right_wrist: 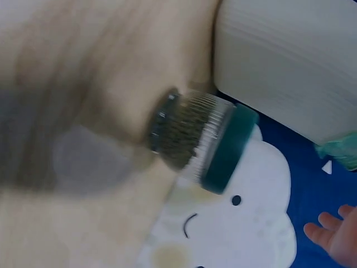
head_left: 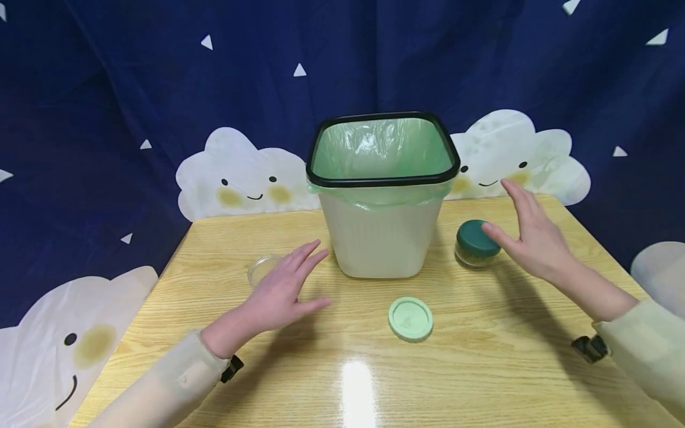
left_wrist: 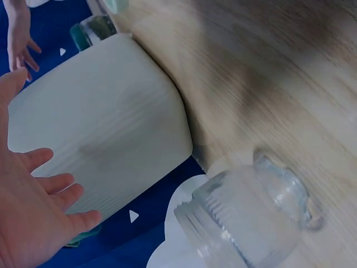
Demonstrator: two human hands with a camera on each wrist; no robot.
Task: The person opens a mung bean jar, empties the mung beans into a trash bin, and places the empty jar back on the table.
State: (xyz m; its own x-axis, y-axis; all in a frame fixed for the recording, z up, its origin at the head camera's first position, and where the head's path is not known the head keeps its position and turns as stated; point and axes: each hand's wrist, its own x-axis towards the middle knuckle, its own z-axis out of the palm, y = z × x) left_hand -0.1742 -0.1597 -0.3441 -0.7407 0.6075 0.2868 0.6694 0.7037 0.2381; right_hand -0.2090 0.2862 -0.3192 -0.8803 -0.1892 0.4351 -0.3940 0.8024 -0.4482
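My left hand (head_left: 280,291) hovers with spread fingers over the table, left of the bin, holding nothing. Partly hidden behind it is a clear glass jar (head_left: 257,272); the left wrist view shows this jar (left_wrist: 245,212) lidless, with a threaded neck. On the other side, my right hand (head_left: 540,241) is also spread, its thumb overlapping a dark green screw lid (head_left: 476,238) in the head view. That lid tops a glass jar (right_wrist: 181,131) partly filled with dark, coarse bits. A pale green round lid (head_left: 410,319) lies on the table between the hands.
A white bin (head_left: 380,238) with a black rim and a light green liner stands at the middle back. Behind the wooden table (head_left: 299,380) hangs a dark blue curtain (head_left: 257,95) with white triangles and smiling clouds.
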